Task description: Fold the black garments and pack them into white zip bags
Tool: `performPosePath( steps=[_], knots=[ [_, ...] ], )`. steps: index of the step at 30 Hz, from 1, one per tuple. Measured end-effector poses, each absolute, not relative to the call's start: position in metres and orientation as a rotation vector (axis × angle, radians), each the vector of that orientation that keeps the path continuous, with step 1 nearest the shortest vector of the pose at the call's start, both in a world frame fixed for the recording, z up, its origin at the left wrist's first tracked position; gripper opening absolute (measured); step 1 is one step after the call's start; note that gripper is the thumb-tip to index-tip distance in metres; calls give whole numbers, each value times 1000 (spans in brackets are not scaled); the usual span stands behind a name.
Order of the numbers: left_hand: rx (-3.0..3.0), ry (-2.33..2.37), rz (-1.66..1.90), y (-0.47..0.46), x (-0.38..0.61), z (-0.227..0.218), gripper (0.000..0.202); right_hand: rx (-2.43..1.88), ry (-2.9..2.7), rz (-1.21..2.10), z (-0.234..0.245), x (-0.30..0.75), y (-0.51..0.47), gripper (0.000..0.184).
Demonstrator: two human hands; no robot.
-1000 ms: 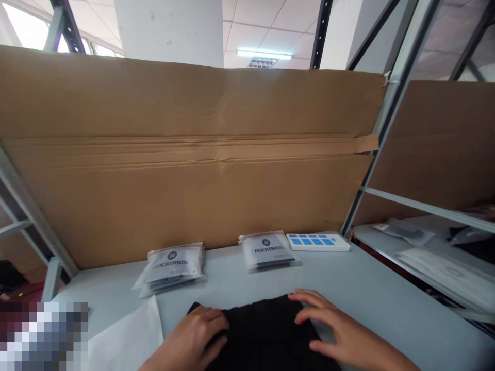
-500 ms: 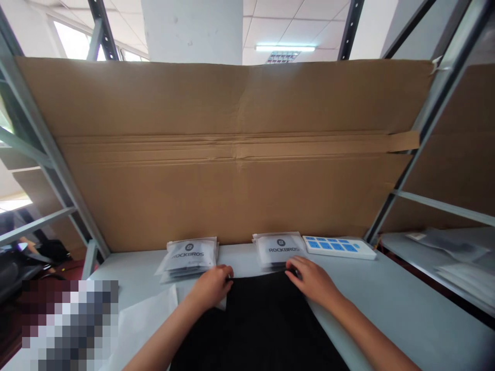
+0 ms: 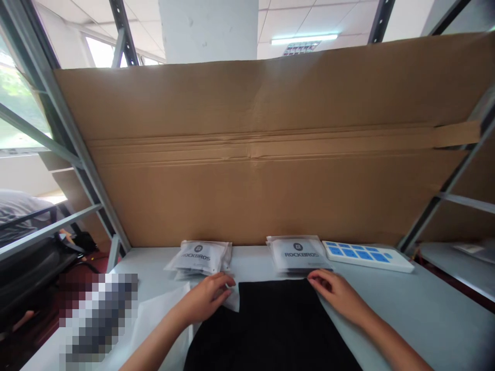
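A black cloth (image 3: 270,324) lies on the grey table in front of me, its far edge straight and its near part running out of the frame. Pinched in my right hand (image 3: 338,293) is the cloth's far right corner. Just left of the far left corner hovers my left hand (image 3: 211,299), thumb and fingers apart with nothing between them. Under and beside that hand lies a white translucent plastic bag (image 3: 164,322). Beyond the cloth sit two stacks of ROCKBROS zip bags, a left stack (image 3: 203,256) and a right stack (image 3: 297,253).
A white tray with blue squares (image 3: 367,256) rests right of the bags. Behind stands a tall cardboard panel (image 3: 255,196) between metal posts. A pixelated object (image 3: 102,317) lies at the table's left. Part of another person (image 3: 23,206) shows at far left.
My left hand has let go of the cloth's far left corner and its fingers have parted. My right hand stays at the right corner. The view has shifted and tilted slightly.
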State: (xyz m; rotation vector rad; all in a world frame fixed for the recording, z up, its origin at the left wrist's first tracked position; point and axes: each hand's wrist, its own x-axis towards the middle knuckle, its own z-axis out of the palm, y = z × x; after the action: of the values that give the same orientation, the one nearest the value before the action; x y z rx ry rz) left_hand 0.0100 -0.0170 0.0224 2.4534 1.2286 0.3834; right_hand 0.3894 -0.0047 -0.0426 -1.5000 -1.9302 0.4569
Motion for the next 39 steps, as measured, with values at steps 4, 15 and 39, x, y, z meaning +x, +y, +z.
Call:
performPosePath(
  steps=[4,15,39],
  knots=[
    [2445,1190,456,-36,-20,20,27,-1473,-1913,546,-42,396,-4,33],
    [2765,1150,577,-25,-35,16,28,-1556,-1836,482,-52,383,-7,35],
    [3047,1174,402,45,-9,-2,33,-1529,-1843,462,-48,380,-8,28]
  ],
)
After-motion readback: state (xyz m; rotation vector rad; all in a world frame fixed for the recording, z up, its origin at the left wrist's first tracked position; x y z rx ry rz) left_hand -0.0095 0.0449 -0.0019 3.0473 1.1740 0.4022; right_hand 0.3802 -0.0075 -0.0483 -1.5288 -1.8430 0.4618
